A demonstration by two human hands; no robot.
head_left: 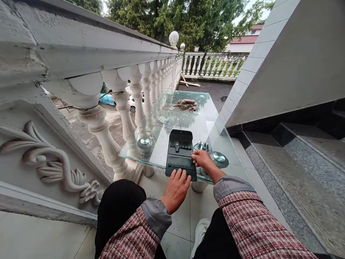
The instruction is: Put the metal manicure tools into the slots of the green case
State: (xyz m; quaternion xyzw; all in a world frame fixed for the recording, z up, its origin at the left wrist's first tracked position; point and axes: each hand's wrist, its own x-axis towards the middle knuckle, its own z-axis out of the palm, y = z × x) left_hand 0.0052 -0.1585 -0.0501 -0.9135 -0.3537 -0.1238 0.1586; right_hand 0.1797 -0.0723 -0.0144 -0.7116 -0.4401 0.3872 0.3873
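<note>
1. L: the left hand (176,187) lies flat and relaxed, fingers spread, tips resting on the near flap of a black tool case (180,153). It grips nothing and looks to be only steadying the flap.
2. R: the right hand (201,158) sits at the case's right edge, knuckles up and fingers curled under. Can't tell whether it pinches anything or just touches the edge.
3. The case lies opened out flat at the near end of a glass table (188,124), its near flap overhanging the front rim. Rows of small bits show in its slots, w/ one larger piece in the upper half.
4. Just beyond the R knuckles is a cluster of small green-handled tools (202,145), loose on the glass beside the case.
5. Step in hand, by the look of it: kit laid open, one hand pinning it, the other working at its right side next to the loose tools.
6. A further move here calls for a fine fingertip pinch, since the bits are small and close-packed. The case needs holding down too, as it hangs over the edge of smooth glass.
7. Round metal caps (219,157) mark the table's near corners, and a crumpled rag (185,104) lies at the far end.
8. A white balustrade (121,108) runs along the left, stone steps (296,154) on the right.
</note>
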